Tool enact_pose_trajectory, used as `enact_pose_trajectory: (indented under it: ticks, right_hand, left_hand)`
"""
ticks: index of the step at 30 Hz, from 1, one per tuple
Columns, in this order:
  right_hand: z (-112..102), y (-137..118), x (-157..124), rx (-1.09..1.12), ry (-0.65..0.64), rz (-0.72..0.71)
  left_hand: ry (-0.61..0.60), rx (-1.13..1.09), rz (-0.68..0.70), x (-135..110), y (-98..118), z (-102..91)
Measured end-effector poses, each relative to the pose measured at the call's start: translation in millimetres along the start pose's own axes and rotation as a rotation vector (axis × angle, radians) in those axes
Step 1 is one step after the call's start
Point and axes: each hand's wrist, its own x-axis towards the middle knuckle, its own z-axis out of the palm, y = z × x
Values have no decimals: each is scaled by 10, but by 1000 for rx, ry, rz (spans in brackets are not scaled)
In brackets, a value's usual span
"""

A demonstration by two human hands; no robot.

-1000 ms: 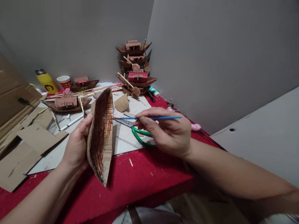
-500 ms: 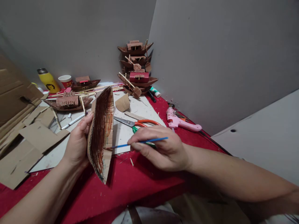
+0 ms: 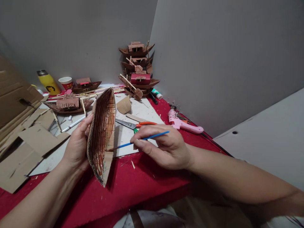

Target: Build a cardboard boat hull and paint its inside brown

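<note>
My left hand grips a cardboard boat hull by its left side, holding it tilted on end above the table. Wet brown paint coats much of the hull's ribbed inside, while its right wall shows bare cardboard in places. Between the thumb and fingers of my right hand is a thin blue paintbrush. The brush tip touches the inner right wall, low on the hull. Just beyond that hand lie scissors with orange and green handles, partly hidden by it.
Finished model boats are stacked in the back corner, and another boat sits at left. A pink glue gun lies at right on the red cloth. Cardboard pieces, a yellow bottle and a paper cup stand or lie left.
My right hand has shifted slightly up, and the brush slants more steeply, its tip still on the lower right wall. The hull has tilted a little in my left hand.
</note>
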Motion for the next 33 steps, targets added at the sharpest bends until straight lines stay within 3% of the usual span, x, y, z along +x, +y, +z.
enact_pose_trajectory:
  ticks: [6,9,13,20,26,31,33]
  right_hand:
    - [-63,73,9,-128,206,137]
    - [-60,40,13,-73,153,155]
    - [-29,-5,15,38,13,68]
    - [-73,53,34,-167,187,140]
    - [-88,-54,95,93,62,285]
    - [-149,36,441,142,379,343]
    - [-147,186,639,117,433,312]
  left_hand:
    - [-31,5,15,-24,-32,6]
    - [-41,25,51,-8,-45,-13]
    - [-69,30,77,4,-33,-17]
    - [-29,-12,56,-29,-8,6]
    - [-7,-7,81,20,28,-26]
    - [144,-173,128,80,219,-77]
    - [164,-209,132,114,297,-116]
